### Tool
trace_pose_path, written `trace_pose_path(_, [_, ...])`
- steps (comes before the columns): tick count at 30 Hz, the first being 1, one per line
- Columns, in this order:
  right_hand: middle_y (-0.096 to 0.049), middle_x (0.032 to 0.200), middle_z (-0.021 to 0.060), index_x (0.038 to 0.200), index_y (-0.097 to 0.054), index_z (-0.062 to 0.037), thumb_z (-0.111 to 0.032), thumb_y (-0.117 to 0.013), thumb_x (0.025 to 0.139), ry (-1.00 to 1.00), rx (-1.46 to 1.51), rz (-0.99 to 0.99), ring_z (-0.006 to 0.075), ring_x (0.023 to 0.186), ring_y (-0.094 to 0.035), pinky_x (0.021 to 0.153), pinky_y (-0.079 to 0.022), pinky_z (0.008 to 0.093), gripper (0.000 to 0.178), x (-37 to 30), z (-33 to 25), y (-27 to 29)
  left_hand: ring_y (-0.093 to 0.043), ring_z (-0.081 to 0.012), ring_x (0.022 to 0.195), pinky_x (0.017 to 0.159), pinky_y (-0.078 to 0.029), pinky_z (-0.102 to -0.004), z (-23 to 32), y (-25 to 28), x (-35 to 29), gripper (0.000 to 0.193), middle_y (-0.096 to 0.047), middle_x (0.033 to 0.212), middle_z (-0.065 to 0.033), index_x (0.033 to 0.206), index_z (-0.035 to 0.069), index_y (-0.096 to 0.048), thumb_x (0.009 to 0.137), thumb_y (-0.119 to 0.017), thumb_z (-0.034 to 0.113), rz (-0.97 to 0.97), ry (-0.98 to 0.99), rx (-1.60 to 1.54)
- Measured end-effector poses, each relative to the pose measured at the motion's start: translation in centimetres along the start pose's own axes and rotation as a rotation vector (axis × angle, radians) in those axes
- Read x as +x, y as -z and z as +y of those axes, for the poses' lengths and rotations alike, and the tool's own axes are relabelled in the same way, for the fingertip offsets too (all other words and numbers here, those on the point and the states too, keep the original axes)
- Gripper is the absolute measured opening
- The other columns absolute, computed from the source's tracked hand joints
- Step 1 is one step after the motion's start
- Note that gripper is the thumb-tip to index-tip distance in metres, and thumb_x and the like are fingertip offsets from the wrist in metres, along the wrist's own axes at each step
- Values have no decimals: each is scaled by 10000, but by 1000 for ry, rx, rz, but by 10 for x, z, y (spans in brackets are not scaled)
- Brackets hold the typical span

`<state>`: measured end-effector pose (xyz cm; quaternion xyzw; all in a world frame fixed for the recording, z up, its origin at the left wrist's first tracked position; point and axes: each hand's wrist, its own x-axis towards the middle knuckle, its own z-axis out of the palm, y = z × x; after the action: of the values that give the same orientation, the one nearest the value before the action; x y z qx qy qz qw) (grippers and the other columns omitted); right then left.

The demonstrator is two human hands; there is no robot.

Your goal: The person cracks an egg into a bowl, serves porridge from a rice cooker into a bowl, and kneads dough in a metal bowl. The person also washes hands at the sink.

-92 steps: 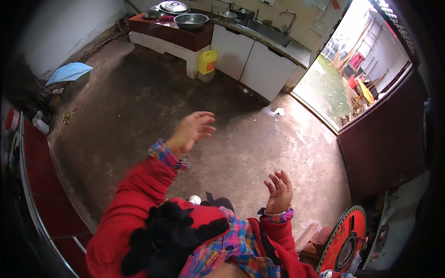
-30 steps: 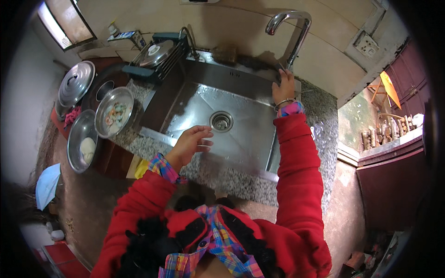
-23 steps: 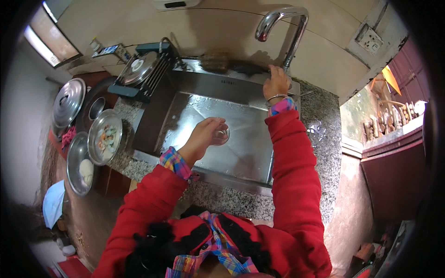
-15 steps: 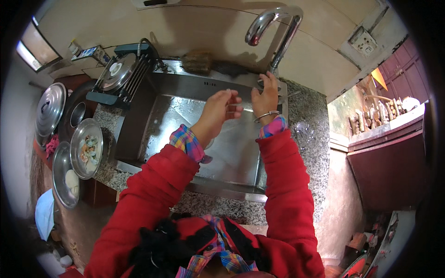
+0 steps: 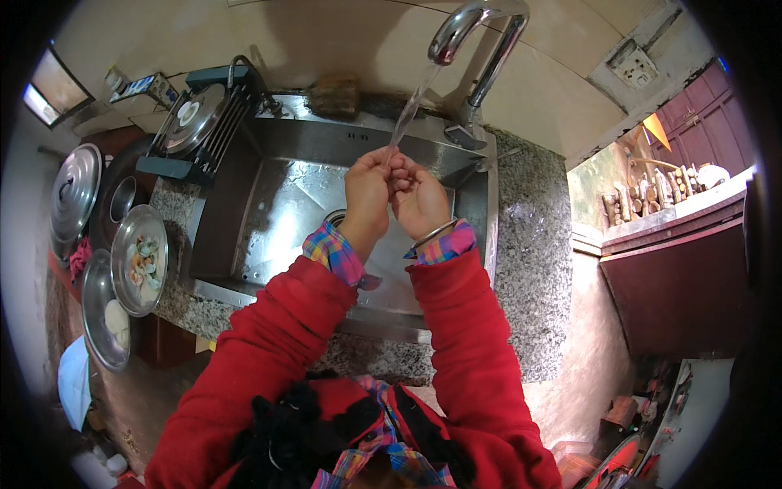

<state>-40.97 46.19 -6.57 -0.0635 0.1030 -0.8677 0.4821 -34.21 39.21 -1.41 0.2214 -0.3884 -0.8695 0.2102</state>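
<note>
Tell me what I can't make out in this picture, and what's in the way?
All in the head view, now:
- Sink drain: mostly hidden behind the left hand.
- Right hand: some fingertips overlap the left hand's, so whether they touch is unclear.
- Tap: the top of its arch is cut off by the upper edge.
- Food in the metal bowl: too small to identify.
- Anything under the large silver lid: covered by it.
</note>
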Motion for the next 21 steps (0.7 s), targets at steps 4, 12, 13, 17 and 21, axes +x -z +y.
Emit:
trace_pose_path(4, [-534, 1076, 66, 1095, -489, -4, -143, -367, 888, 46, -275, 412, 185, 990, -499, 874, -380, 288, 277, -9, 34, -40, -551, -162, 792, 712, -442, -226, -34, 35, 11, 226, -559, 923, -73, 1054, 16, -513, 845, -431, 41, -138, -462, 562])
trace_pose_path(12, [-155, 1405, 114, 1340, -150, -10, -235, -333, 917, 49, -960, 298, 199, 1296, -143, 1042, -128, 288, 513, -5, 33, -8, -473, -150, 1009, 839, -390, -304, -33, 27, -24, 445, -506, 1105, -52, 1174, 93, -442, 868, -413, 415, -88, 285, 147])
trace_pose_path(13, [-180, 1395, 132, 1323, -196, 10, -268, -318, 917, 96, -1058, 326, 214, 1295, -147, 1042, -129, 291, 507, -6, 37, -10, -456, -156, 1048, 855, -377, -301, -31, 28, -25, 514, -477, 1157, -63, 1195, 84, -415, 854, -417, 469, -125, 302, 38])
trace_pose_path(17, [-208, 1389, 112, 1338, -188, -21, -381, -313, 914, 159, -1259, 142, 196, 1281, -182, 1032, -142, 278, 570, -20, 65, -9, -394, -187, 1124, 882, -350, -364, -15, 45, 3, 679, -422, 1219, -77, 1272, 69, -319, 811, -435, 554, 81, 54, 68])
trace_pose_path(21, [-166, 1402, 87, 1349, -161, -38, -372, -274, 929, 22, -973, 254, 178, 1288, -144, 1033, -128, 266, 549, -14, 38, -9, -359, -192, 1163, 962, -282, -373, -17, 17, -33, 692, -367, 1293, -72, 1304, 60, -287, 821, -435, 533, -125, 230, 50])
